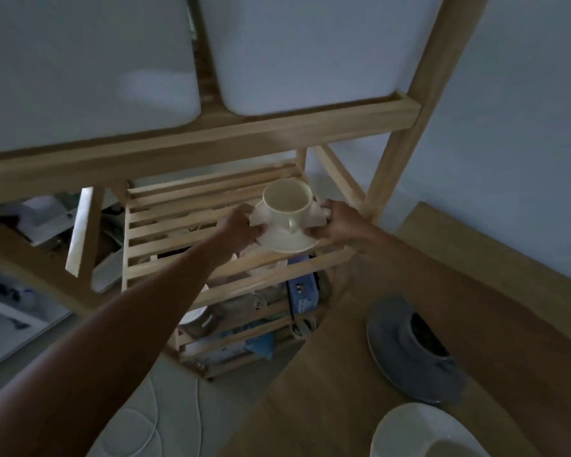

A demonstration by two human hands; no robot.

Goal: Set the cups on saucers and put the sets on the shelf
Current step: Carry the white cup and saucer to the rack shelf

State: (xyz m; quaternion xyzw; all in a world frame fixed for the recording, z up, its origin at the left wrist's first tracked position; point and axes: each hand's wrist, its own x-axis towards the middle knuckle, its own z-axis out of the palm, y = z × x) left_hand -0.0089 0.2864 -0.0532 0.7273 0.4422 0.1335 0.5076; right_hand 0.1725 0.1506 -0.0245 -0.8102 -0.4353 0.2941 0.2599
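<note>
A cream cup (287, 201) stands upright on a cream saucer (287, 240), its handle turned toward me. My left hand (241, 225) grips the saucer's left rim and my right hand (335, 219) grips its right rim. The set is at the right end of the slatted wooden shelf (178, 219); whether it rests on the slats or hovers just above them I cannot tell. On the wooden table (327, 374) at the right sits a grey cup on a grey saucer (412, 351). Another white saucer with a cup (422, 433) shows at the bottom edge.
Two white bins (297, 51) sit on the shelf level above, behind its front rail (211, 140). Lower shelf levels hold a blue box (302, 291) and mixed clutter. The shelf's upright post (399, 140) stands just right of my right hand.
</note>
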